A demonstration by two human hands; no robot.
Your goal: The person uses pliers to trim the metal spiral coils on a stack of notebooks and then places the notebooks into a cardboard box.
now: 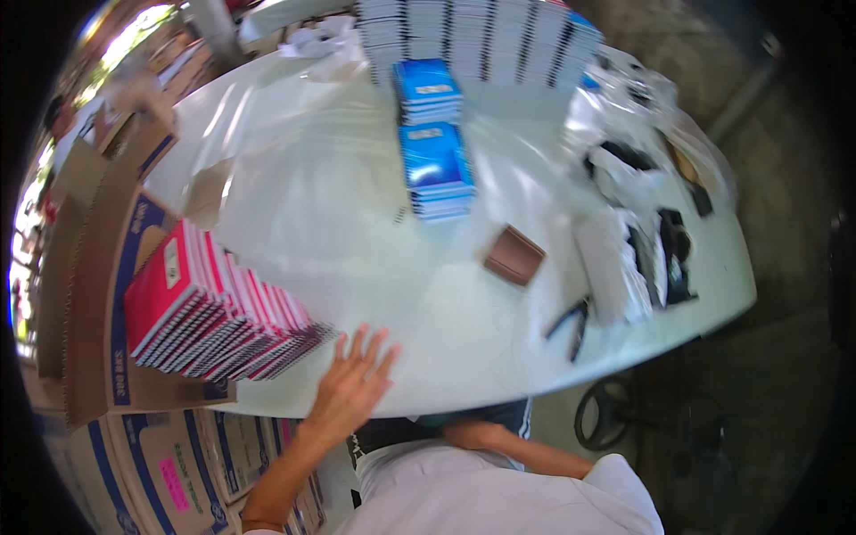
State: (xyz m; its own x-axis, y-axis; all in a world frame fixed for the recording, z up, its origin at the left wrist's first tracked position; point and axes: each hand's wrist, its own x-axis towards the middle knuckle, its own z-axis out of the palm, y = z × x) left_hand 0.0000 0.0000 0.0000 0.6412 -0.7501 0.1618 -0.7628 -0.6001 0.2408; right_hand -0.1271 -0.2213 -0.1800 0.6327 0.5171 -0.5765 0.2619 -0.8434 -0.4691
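Observation:
My left hand (357, 382) is at the near edge of the white table (303, 178), fingers spread and nothing in them. Just beyond its fingertips, to the left, a leaning row of red spiral notebooks (223, 308) stands with the wire bindings facing me. My right hand (468, 433) is held low at my waist, below the table edge, and its fingers are hidden. Farther off, two short stacks of blue notebooks, a nearer one (437, 169) and a farther one (428, 89), lie in line at the middle.
An open cardboard box (98, 294) stands left, against the red notebooks. Closed cartons (178, 464) are below. Tall notebook piles (473, 40) line the far side. A brown block-shaped thing (514, 256), pliers-like tool (572, 328) and plastic bags (624, 107) lie right.

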